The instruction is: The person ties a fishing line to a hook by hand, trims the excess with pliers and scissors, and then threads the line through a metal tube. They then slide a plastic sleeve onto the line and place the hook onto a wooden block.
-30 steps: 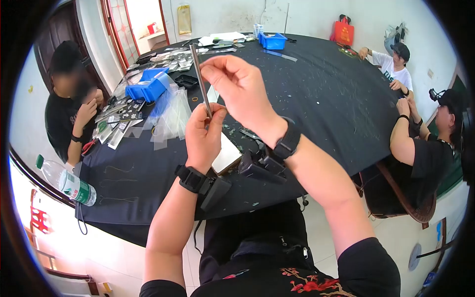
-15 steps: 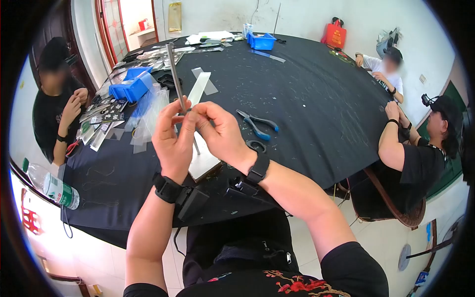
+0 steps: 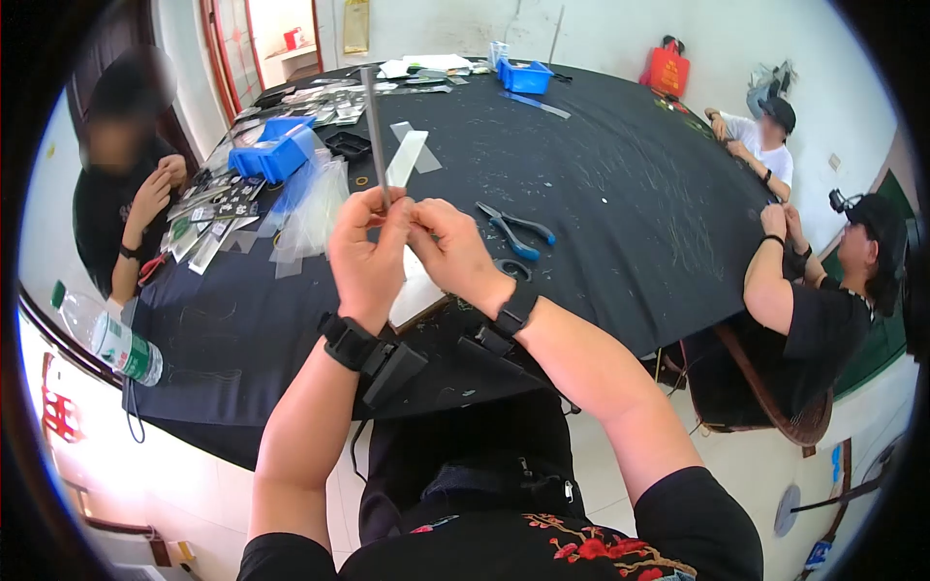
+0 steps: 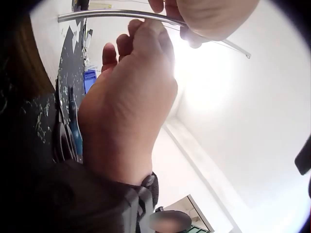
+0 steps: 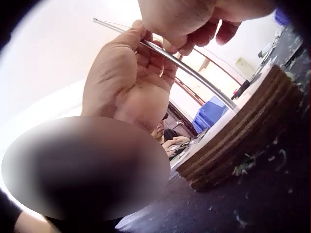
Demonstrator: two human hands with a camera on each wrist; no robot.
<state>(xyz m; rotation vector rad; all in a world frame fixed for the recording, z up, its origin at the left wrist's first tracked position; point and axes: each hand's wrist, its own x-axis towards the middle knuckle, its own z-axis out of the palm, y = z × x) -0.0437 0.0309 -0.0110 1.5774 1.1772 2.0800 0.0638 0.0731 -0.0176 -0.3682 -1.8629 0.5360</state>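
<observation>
Table [image 3: 630, 155], broad and round-edged, draped in black cloth and strewn with fine clippings. Around it — at left a person in a black top [image 3: 111, 213], at far right a person in a white T-shirt [image 3: 773, 157], and nearer on the right another person in black [image 3: 823, 315]. Toward the left of the cloth, a loose heap of transparent plastic sheets [image 3: 322, 218], just beside a blue plastic open bin [image 3: 254, 163]; well apart at the far edge, a second blue plastic bin [image 3: 526, 79]. Near the left edge, tilted in view, a clear plastic bottle with green cap and label [image 3: 114, 341].

Close in front, a white-topped block with layered brown sides [image 5: 228, 141]. Rising from its white top, roughly upright, a slim grey metal rod [image 3: 374, 126]. Held partway up by the left hand [image 3: 368, 257], thumb and fingers curled in around it. Touching there too, the right hand [image 3: 465, 259], thumb and forefinger pressed together at the rod, apparently pinching a fine pale thread [image 4: 214, 41] — too small to be sure. To the right of both, blue-handled metal pliers [image 3: 502, 222], lying open; beyond the rod, a flat whitish strip [image 3: 408, 158].
</observation>
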